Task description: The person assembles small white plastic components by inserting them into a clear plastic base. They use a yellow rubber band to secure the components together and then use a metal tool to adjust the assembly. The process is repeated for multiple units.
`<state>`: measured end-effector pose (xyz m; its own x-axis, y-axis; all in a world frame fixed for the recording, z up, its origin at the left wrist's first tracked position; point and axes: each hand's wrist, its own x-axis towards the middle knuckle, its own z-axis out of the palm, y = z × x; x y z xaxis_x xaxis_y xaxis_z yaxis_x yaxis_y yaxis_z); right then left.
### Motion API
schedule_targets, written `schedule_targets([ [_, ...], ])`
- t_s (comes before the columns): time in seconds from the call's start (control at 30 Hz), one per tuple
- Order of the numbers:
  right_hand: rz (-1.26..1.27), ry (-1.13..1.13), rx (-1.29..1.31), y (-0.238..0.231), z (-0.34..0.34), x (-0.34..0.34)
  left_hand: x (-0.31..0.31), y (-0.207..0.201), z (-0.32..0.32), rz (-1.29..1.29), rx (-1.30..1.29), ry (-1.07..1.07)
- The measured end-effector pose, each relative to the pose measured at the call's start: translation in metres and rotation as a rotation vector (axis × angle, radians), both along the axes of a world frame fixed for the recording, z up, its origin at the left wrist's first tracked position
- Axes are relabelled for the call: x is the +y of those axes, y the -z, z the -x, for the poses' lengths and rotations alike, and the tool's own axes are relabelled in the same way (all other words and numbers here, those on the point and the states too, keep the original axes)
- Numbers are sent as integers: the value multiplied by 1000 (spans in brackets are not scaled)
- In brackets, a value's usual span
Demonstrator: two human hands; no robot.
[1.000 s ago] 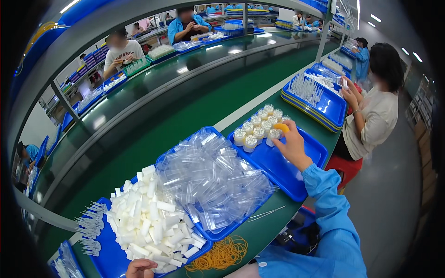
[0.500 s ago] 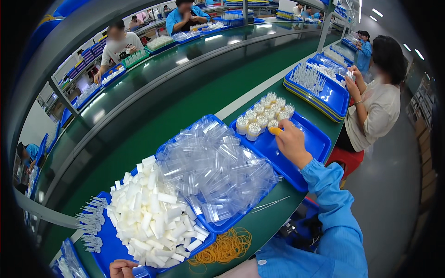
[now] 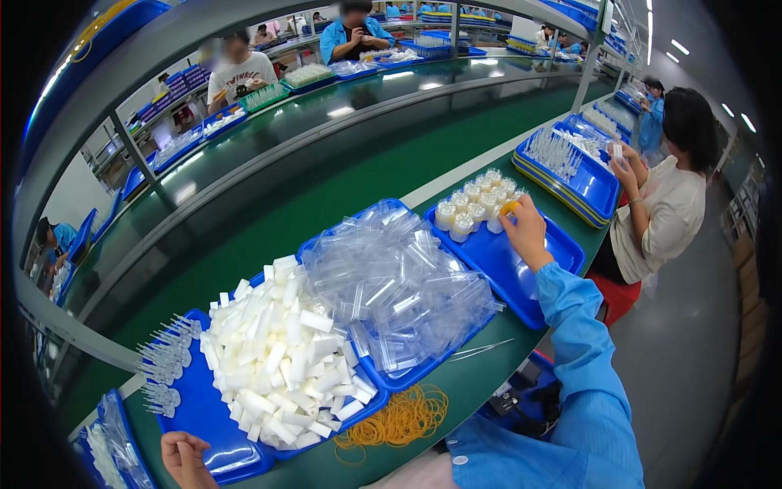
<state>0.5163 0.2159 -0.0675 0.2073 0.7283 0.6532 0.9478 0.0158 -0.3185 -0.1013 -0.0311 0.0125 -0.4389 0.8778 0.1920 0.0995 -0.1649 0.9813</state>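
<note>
My right hand [image 3: 525, 232] is over the far blue tray [image 3: 525, 285], its fingers bent together beside a cluster of short round clear-and-cream bundles [image 3: 476, 204]. An orange cover, seemingly a finger cot [image 3: 510, 209], shows at its fingertips. Whether these fingers hold anything is hidden. At the near left, my left hand [image 3: 186, 455] has its fingers curled closed beside a blue tray [image 3: 191, 411], with nothing visible in it. That tray carries a heap of white foam-like pieces [image 3: 281, 359] and several clusters of clear thin-tipped parts [image 3: 167, 363].
Clear plastic sleeves [image 3: 395, 285] fill the middle tray. Orange rubber bands [image 3: 399, 416] and metal tweezers [image 3: 482, 349] lie along the green bench's near edge. A co-worker [image 3: 664, 179] sits at the right by stacked trays [image 3: 566, 183]. Beyond the bench runs a green conveyor belt [image 3: 358, 163].
The view has shifted, moving the scene slightly rightward. My right hand has drawn a little up and away from the nearest bundle. My left hand has moved left, away from the white pieces.
</note>
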Motion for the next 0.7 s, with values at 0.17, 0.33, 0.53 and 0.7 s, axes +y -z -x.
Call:
schedule_targets([
  [0.17, 77, 56, 115, -3, -2, -7, 18, 18, 34, 79, -57, -1],
  [0.33, 88, 90, 158, -15, -3, -25, 54, 28, 72, 148, 93, 15],
  [0.53, 426, -328, 417, -18, 25, -105, 108, 58, 128, 168, 802, -4],
  [0.7, 561, -315, 201, -2, 39, -154, 131, 53, 127, 151, 1299, -31],
])
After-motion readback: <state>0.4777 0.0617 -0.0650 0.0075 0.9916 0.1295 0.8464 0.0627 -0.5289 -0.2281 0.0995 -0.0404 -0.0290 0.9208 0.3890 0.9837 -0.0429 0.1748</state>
